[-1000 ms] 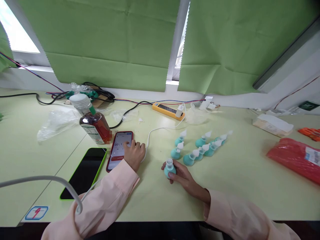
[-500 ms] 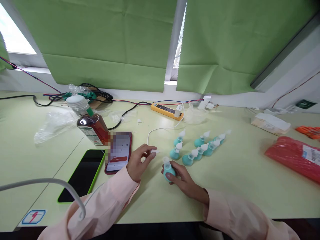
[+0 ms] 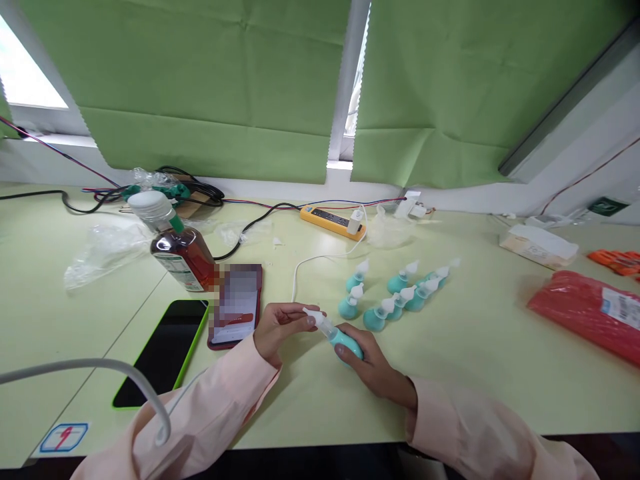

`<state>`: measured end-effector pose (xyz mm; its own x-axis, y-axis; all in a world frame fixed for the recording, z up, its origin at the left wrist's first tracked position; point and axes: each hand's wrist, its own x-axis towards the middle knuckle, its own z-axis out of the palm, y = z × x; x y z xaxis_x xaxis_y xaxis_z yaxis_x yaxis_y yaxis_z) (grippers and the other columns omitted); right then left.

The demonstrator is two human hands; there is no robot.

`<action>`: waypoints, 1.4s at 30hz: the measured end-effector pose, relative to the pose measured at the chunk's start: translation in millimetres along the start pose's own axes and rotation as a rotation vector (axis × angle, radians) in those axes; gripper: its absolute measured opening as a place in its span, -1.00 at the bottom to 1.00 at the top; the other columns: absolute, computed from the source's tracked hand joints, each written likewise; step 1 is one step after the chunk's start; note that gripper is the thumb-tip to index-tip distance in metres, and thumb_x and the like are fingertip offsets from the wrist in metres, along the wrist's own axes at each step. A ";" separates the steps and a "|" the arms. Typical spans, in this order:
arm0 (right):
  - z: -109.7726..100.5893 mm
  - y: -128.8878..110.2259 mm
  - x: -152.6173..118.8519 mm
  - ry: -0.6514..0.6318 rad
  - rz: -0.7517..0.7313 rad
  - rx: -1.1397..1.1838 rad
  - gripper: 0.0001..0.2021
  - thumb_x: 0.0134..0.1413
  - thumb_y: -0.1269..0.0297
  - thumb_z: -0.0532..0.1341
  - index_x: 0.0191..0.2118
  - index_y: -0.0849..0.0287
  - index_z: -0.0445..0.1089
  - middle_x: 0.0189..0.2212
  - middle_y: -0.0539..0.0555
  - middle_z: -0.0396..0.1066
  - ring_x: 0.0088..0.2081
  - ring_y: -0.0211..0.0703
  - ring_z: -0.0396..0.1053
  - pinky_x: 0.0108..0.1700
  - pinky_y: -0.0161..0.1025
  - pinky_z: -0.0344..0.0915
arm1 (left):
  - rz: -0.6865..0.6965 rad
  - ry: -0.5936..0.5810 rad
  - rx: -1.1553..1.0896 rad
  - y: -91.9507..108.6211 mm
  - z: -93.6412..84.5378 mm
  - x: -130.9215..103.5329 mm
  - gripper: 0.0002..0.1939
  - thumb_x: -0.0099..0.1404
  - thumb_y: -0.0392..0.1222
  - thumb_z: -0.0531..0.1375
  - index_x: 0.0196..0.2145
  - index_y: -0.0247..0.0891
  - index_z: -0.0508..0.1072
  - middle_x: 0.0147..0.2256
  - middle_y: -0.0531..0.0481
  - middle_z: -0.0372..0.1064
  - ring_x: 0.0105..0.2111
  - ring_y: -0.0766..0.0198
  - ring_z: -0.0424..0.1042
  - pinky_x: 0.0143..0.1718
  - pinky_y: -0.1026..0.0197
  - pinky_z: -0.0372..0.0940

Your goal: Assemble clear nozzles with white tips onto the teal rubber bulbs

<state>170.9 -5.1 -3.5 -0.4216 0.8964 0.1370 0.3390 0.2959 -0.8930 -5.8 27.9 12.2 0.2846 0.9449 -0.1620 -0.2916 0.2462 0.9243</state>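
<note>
Near the table's front, my right hand (image 3: 373,367) is wrapped round a teal squeeze bulb (image 3: 349,345) with a clear neck, tilted toward the upper left. My left hand (image 3: 283,327) pinches a white nozzle tip (image 3: 315,316), which meets the bulb's clear neck. Whether the tip is fully seated cannot be seen. Beyond my right hand stand several more teal bulbs (image 3: 374,319) with white tips, the longer row slanting back to the right.
To the left are a black phone with a green edge (image 3: 163,347), a red-edged phone (image 3: 237,303) and an amber bottle (image 3: 185,257). A yellow power strip (image 3: 333,223) lies behind. At right are a red package (image 3: 580,310) and a white box (image 3: 537,245).
The bulb in my right hand has tipped from nearly upright toward the left. My left hand has brought the white tip down and right against the bulb's neck.
</note>
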 end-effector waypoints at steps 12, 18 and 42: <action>2.4 -1.8 -5.8 0.101 -0.123 -0.438 -0.86 0.02 0.28 0.00 -0.38 0.20 0.23 -0.56 0.00 0.27 -0.52 -0.28 0.20 -0.44 -0.33 0.11 | 0.049 -0.065 0.102 -2.4 -5.8 3.7 -0.91 -0.12 -0.32 0.26 -0.54 -0.36 0.50 -0.58 0.02 0.36 -0.58 0.36 0.30 -0.54 0.32 0.23; 3.7 5.8 -7.7 0.141 -0.253 -0.704 -0.78 0.02 0.25 0.00 -0.27 0.25 0.27 -0.53 0.06 0.34 -0.49 -0.20 0.29 -0.47 -0.29 0.12 | -0.011 -0.157 0.162 -2.3 -13.0 9.3 -0.85 -0.18 -0.30 0.30 -0.54 -0.38 0.50 -0.57 -0.02 0.37 -0.58 0.34 0.32 -0.55 0.30 0.25; -4.3 -1.5 -1.9 -0.040 0.033 0.049 -0.79 0.00 0.18 0.06 -0.37 0.22 0.29 -0.55 -0.02 0.20 -0.51 -0.33 0.12 -0.47 -0.39 0.10 | 0.050 -0.352 0.164 4.3 -9.3 2.8 -0.86 -0.08 -0.23 0.26 -0.52 -0.37 0.52 -0.49 -0.06 0.34 -0.49 0.31 0.34 -0.46 0.28 0.33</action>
<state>174.8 -5.8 -0.6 -0.4446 0.8912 0.0905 0.3122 0.2488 -0.9169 -14.8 33.6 12.5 0.5781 0.8158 -0.0134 -0.1710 0.1372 0.9757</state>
